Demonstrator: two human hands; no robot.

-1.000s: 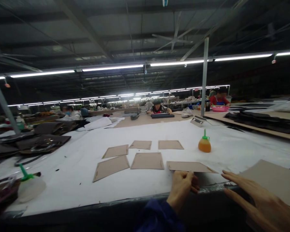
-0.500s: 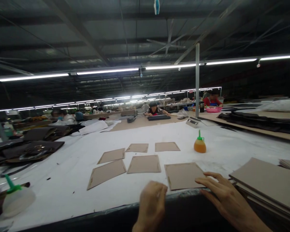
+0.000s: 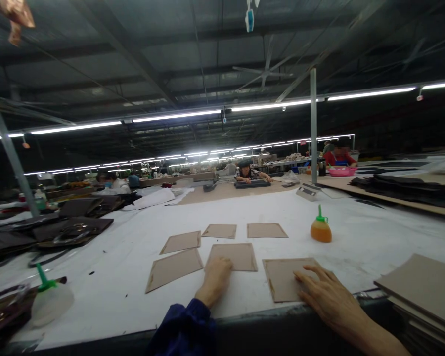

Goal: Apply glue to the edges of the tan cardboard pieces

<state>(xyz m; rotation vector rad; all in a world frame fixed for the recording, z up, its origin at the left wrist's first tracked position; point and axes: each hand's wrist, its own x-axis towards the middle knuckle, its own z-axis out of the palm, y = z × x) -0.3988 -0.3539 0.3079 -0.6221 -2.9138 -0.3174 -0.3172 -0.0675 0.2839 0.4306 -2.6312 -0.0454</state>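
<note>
My left hand (image 3: 215, 281), in a dark blue sleeve (image 3: 185, 329), has its fingers curled together over the left front part of a grey-brown board (image 3: 241, 256). Whatever those fingers may hold is hidden. My right hand (image 3: 328, 291) lies with fingers spread on the right side of a nearer board (image 3: 282, 274), close to the table's front edge. More boards lie flat left and behind: one at front left (image 3: 174, 269), one behind it (image 3: 181, 241), and two farther back (image 3: 219, 231) (image 3: 267, 230). Yellowish marks run along some board edges.
An orange-filled squeeze bottle (image 3: 321, 230) with a green nozzle stands at right on the white table covering (image 3: 126, 262). A pale squeeze bottle (image 3: 52, 299) stands at left near dark bags (image 3: 74, 230). Stacked boards (image 3: 426, 287) sit at right. A co-worker (image 3: 250, 173) works across the table.
My left hand has moved forward and left from the table's front edge onto the middle board. My right hand stays on the nearer board. The whole view has shifted slightly.
</note>
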